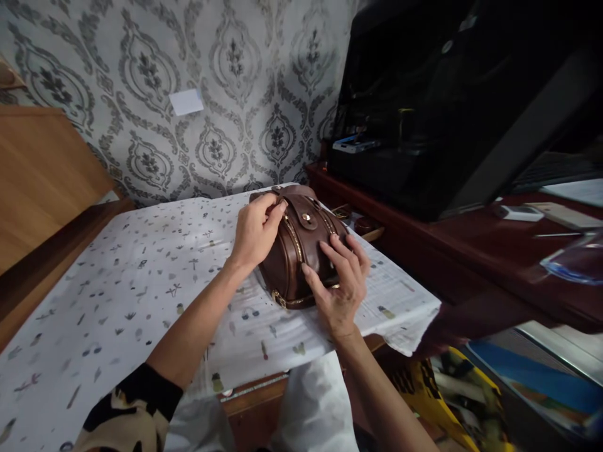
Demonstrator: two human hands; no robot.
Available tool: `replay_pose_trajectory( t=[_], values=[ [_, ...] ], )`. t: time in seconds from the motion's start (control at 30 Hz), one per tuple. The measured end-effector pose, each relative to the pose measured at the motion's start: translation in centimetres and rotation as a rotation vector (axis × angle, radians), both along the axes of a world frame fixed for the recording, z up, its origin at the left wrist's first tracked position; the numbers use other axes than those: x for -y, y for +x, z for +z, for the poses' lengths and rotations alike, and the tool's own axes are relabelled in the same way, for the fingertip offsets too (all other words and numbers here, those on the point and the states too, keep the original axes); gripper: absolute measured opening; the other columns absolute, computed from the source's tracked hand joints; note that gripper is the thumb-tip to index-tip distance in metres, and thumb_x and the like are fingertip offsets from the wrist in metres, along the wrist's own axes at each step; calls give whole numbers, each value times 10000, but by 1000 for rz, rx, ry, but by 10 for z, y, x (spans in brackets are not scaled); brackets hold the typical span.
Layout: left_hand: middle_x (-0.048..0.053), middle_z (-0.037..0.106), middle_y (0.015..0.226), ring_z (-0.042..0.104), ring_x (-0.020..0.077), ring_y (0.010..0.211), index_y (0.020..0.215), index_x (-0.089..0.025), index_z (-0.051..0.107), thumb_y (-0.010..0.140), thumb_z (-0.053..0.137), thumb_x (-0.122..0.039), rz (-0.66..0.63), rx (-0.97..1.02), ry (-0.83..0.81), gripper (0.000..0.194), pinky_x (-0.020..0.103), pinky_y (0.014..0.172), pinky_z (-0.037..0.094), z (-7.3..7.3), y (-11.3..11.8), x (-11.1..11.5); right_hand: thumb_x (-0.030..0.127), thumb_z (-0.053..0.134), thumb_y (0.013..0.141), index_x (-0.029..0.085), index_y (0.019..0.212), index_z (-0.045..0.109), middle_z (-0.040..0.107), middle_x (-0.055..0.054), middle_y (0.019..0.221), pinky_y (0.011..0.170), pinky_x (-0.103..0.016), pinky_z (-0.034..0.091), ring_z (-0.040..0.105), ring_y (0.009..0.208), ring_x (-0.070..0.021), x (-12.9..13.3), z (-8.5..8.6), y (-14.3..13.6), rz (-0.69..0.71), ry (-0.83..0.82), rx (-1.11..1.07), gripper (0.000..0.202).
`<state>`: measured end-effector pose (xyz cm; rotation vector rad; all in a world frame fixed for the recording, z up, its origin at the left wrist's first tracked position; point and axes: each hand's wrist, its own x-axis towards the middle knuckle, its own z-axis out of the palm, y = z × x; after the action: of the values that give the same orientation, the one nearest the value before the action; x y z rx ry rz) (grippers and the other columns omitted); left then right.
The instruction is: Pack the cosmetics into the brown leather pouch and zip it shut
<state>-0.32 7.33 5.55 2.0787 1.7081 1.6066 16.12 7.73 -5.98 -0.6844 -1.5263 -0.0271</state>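
so there's a small brown leather bag sitting on its base near the far right edge of the worktop, which is covered with a white cloth printed with tiny figures. both hands are on it. the left hand is curled over the top left end of the bag, fingers bent and pinched right where the gold zipper starts, looks like it's got the pull or the end tab but i honestly can't tell which, the fingers hide it. the right hand is spread flat against the near side of the bag, fingers mostly open, just pressing and steadying it rather than gripping anything.

as far as progress goes: the zipper lines along the top look closed from here, the little strap tab with the brass stud lies across the top and seems fastened, and a second zipper runs round the bottom edge. so my read is the bag is basically shut and nothing's been opened up yet, whatever's being done at that zipper end is only just underway.

off to the right there's a dark red desk with a big black machine on it, and patterned wallpaper behind.
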Motion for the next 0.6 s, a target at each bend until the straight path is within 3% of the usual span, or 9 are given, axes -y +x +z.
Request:
replay_pose_trajectory(
  t=[0.33,0.5,0.6],
  values=[
    [-6,561,718,509,142,696,740,-194,557,980,519,-249,-31,-30,-20,248,254,628,393,6,5,8,401,744,913,279,1251,690,706,-83,1294,1159,-661,377,524,1374,-357,-1,-2,-1,32,-33,-38,364],
    [-2,575,733,535,140,707,722,-192,548,976,527,-248,-60,-75,-37,261,251,617,401,11,5,11,319,688,943,289,1267,686,697,-77,1316,1152,-648,391,512,1382,-344,1,1,-1,59,-32,-50,326],
    [9,623,789,587,151,743,829,-190,598,985,522,-248,-72,-97,-45,184,263,656,451,11,8,14,249,605,979,287,1310,660,684,-78,1334,1153,-616,405,494,1398,-319,4,3,1,78,-40,-49,338]
  ],
)
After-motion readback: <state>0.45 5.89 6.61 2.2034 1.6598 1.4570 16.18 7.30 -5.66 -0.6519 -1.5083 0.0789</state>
